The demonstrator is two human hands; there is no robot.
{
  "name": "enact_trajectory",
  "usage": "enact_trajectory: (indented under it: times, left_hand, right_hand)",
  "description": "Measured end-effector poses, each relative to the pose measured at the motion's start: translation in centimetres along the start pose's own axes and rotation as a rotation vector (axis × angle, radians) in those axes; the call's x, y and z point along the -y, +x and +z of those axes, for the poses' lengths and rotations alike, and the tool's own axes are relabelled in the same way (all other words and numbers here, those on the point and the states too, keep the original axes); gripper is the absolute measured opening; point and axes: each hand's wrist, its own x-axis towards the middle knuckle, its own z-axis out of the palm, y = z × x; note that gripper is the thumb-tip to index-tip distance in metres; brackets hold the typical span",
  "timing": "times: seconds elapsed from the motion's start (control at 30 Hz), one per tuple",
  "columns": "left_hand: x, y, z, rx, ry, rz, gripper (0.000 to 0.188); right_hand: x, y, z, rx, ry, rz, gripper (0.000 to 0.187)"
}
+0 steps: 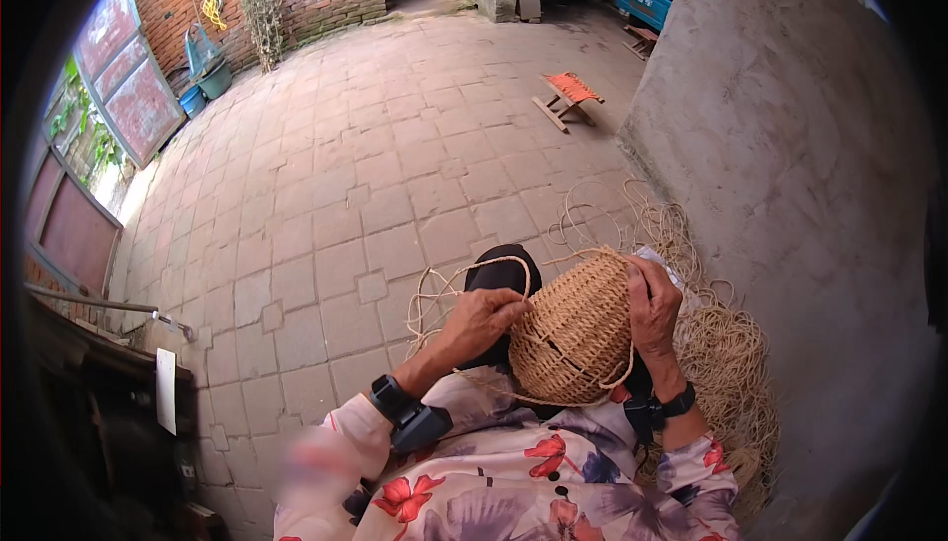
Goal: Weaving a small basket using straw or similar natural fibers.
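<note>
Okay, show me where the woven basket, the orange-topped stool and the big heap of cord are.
Woven basket [578, 324], head view: middle of its woven side.
Orange-topped stool [571, 87], head view: on its orange seat.
Heap of cord [729, 373], head view: middle of the tangled pile.

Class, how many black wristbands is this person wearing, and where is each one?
2. The left black wristband circles the wrist of the left hand; the right black wristband circles that of the right hand, at the woven basket. None seems hidden.
</note>
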Motion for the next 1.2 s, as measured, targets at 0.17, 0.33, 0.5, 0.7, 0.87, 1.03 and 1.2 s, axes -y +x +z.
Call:
enact_trajectory:
  times: [0.17,0.33,0.5,0.7,0.87,1.03,1.2]
  left_hand:
    - [0.4,-2.4,1.1,0.010,-0.289,-0.235,0.025]
    - [-0.8,-2.4,1.9,-0.062,-0.473,-0.341,0.018]
    - [-0.4,-2.7,2.4,-0.089,-0.542,-0.354,0.017]
    - [-0.6,-2.7,2.3,-0.089,-0.536,-0.378,0.016]
    - [-1.1,-2.1,1.9,-0.021,-0.616,-0.494,0.010]
    - [-1.0,-2.0,2.0,-0.008,-0.586,-0.508,0.011]
    - [-1.2,-2.0,2.0,0.000,-0.618,-0.506,0.016]
  right_hand:
    - [0.0,0.0,-0.1,0.006,-0.003,-0.004,0.022]
    - [-0.1,0.0,-0.1,-0.010,0.009,-0.003,0.021]
    - [0.1,-0.1,-0.1,-0.016,-0.004,-0.005,0.021]
    - [0.1,-0.1,-0.1,-0.012,-0.012,-0.024,0.021]
    - [0.1,0.0,0.0,-0.016,-0.011,-0.022,0.020]
    - [0.1,-0.1,-0.1,-0.027,-0.013,-0.037,0.019]
    - [0.0,-0.2,0.0,-0.029,-0.012,-0.027,0.019]
